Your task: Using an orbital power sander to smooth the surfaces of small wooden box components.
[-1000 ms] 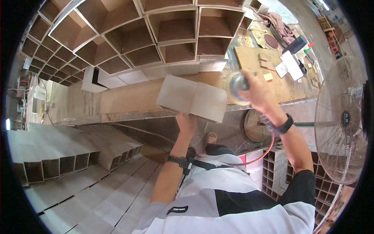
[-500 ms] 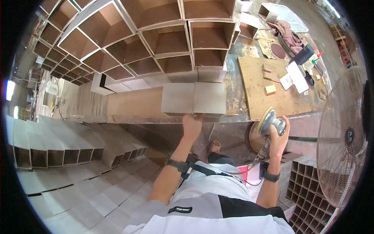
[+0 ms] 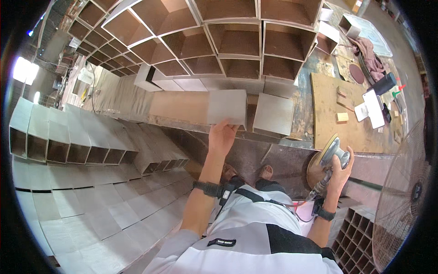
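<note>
The left grey box rests at the near edge of the tabletop, with a flat brown panel extending to its left. The left hand touches the near edge of this box with its fingers drawn close together; whether they clasp the edge cannot be told. Just to the right, apart from the first across a narrow gap, the right grey box sits slightly askew. Farther right, the right hand is wrapped around a round sander, its disc tilted up toward the left and a hose leading from it toward the person's waist. Beyond the sander, a wooden board bears a small yellow block and a white stand-like object; a dark cylinder, a reddish-brown disc and a checked cloth lie toward the far right. Open-fronted boxes are stacked along the far side. At the left, below the tabletop, stand rows of grey boxes; at the near right is a large fan.
</note>
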A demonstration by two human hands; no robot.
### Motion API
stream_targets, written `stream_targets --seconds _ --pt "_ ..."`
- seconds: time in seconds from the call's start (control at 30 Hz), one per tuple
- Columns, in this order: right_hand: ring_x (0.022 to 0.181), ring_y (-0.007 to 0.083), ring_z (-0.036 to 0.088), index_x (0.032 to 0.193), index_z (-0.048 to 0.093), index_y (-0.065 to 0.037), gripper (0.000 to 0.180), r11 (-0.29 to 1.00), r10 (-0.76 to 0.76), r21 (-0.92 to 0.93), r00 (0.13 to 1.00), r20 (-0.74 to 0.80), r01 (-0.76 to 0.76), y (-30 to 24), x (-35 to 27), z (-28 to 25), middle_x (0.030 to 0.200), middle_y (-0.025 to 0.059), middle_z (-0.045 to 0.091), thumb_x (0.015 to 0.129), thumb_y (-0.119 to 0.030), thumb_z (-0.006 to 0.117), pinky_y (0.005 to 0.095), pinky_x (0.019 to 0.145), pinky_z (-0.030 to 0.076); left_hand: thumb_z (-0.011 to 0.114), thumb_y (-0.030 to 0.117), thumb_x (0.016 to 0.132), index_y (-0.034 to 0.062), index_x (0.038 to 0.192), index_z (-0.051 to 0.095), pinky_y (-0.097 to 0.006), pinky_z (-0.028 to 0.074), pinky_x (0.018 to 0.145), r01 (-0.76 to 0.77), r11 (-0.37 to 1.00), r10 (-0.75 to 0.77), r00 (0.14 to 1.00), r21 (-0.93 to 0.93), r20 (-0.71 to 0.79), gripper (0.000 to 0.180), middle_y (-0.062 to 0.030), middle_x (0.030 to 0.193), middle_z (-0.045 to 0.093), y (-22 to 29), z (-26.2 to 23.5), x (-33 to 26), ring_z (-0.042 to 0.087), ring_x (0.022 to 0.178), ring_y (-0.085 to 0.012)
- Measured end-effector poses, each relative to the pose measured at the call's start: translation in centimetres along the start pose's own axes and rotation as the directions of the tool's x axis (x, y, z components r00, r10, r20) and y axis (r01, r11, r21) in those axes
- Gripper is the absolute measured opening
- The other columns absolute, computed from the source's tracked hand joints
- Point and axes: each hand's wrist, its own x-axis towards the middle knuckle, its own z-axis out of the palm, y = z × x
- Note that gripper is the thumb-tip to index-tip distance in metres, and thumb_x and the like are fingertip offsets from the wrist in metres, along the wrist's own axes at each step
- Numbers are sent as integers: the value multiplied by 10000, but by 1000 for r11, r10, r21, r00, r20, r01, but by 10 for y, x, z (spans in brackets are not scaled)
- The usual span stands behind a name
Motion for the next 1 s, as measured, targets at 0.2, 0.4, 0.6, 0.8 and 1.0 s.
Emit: stream_targets --seconds 0.2,0.4,0.6,0.8,1.0 --pt "1127 217 479 1301 476 -43 513 1000 -22 -21 1000 2 22 0 2 -7 1230 108 503 813 -68 633 332 1004 358 630 164 886 33 1081 570 -350 510 863 106 878 94 918 467 -386 242 -84 1059 622 -18 -2 -41 618 965 -230" --pt "1116 215 486 1300 476 -43 512 1000 13 5 1000 1 -13 -7 0 -10 1218 108 512 813 -68 632 331 986 375 631 289 871 -47 1061 620 -321 458 792 153 652 -102 988 742 -115 385 -123 976 656 -109 9 -20 603 885 -191" --pt "1100 218 494 1304 479 -44 513 997 -36 -73 999 -41 33 -8 1 -26 1222 113 513 815 -64 631 333 970 393 615 163 875 -25 1136 567 -380 456 864 -44 574 -40 996 818 82 325 -151 1057 622 -134 71 -16 594 980 -255" --pt "1136 229 476 1313 476 -45 523 999 10 -43 998 -67 -13 -4 5 -39 1261 123 494 814 -62 633 341 1002 366 520 95 879 -50 1003 586 -464 465 763 -415 -81 74 904 906 420 202 -258 932 612 -169 41 -11 588 880 -423" --pt "1156 229 462 1316 471 -45 528 997 -38 -65 999 -35 35 -4 5 -39 1280 124 481 812 -57 628 342 1018 348 489 97 901 -36 937 582 -513 448 659 -426 -308 143 863 851 484 166 -236 822 605 -173 4 15 585 754 -439"
